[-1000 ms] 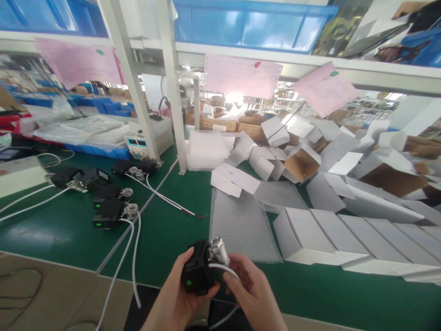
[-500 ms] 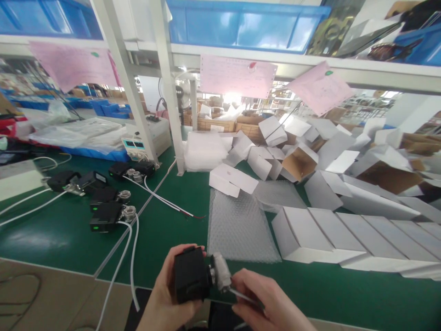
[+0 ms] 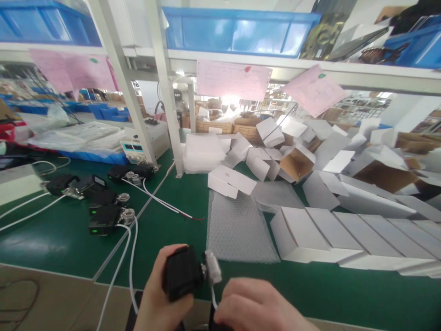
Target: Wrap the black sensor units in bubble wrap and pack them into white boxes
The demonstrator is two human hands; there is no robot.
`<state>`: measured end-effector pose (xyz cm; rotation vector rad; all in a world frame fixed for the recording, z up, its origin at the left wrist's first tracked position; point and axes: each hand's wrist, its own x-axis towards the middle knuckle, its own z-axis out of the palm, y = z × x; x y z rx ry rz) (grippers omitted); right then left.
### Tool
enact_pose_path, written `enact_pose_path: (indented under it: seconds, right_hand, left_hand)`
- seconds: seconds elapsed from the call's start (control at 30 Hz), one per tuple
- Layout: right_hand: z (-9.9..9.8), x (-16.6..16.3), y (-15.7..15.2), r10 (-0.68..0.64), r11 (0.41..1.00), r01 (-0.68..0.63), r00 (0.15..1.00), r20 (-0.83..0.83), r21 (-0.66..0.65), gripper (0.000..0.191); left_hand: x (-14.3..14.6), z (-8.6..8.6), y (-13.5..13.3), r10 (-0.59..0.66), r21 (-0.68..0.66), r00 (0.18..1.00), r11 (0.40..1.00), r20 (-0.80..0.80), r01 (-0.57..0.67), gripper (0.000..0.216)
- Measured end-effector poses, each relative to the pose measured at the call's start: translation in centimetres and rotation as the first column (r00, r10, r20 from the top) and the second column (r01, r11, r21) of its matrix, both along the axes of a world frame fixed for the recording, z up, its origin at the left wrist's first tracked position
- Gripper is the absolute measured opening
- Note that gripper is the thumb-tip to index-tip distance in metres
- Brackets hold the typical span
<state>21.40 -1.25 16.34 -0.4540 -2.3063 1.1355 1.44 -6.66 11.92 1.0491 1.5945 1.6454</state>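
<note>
As the left hand (image 3: 156, 289) clasps the black unit (image 3: 182, 273), its metal fitting (image 3: 212, 267) juts rightward!
White cable (image 3: 213, 296) drops below it, right into the right hand's (image 3: 255, 303) pinch.

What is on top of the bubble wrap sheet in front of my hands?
A white carton lies over the far end of the bubble wrap sheet. The carton covers that edge, so what is beneath it there cannot be seen.
</note>
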Motion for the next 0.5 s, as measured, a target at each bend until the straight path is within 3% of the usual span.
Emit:
enact_pose_path:
  seconds: [0.1,0.17,0.23,0.3,0.37,0.43,0.5]
  right_hand:
    - [0.1,-0.4,2.6,-0.146,0.986,0.128,0.972,-0.183,-0.112,0.018]
    - [-1.5,-1.1,3.8,-0.221,0.955,0.169,0.953,-0.206,-0.243,0.010]
    - [-4.3,-1.9,3.8,-0.220,0.946,0.173,0.964,-0.149,-0.274,0.014]
    - [-7.1,-2.4,2.5,-0.159,0.973,0.150,0.986,-0.038,-0.178,0.023]
    - [-8.4,-2.2,0.9,-0.091,0.994,0.096,0.993,0.080,-0.052,0.014]
    - [-7.2,-1.3,0.1,-0.034,0.999,0.033,0.991,0.128,0.011,0.019]
    - [-4.2,-0.2,0.6,-0.024,0.995,0.014,0.994,0.107,0.095,0.017]
  left_hand:
    - [0.2,-0.3,-0.4,-0.264,0.103,0.946,0.953,-0.187,0.286,0.049]
    - [0.2,-0.6,-0.5,-0.349,0.159,0.916,0.911,-0.197,0.381,0.057]
    - [-0.2,-0.9,-0.5,-0.275,0.195,0.950,0.934,-0.145,0.300,0.060]
    - [-1.1,-1.4,-0.2,-0.118,0.210,0.981,0.966,-0.152,0.148,0.058]
    - [-2.3,-1.9,0.1,-0.031,0.219,0.944,0.970,-0.329,0.109,0.058]
    - [-3.3,-2.2,0.4,-0.033,0.212,0.843,0.962,-0.537,0.172,0.062]
    - [-3.3,-2.1,0.4,-0.122,0.166,0.788,0.947,-0.603,0.274,0.065]
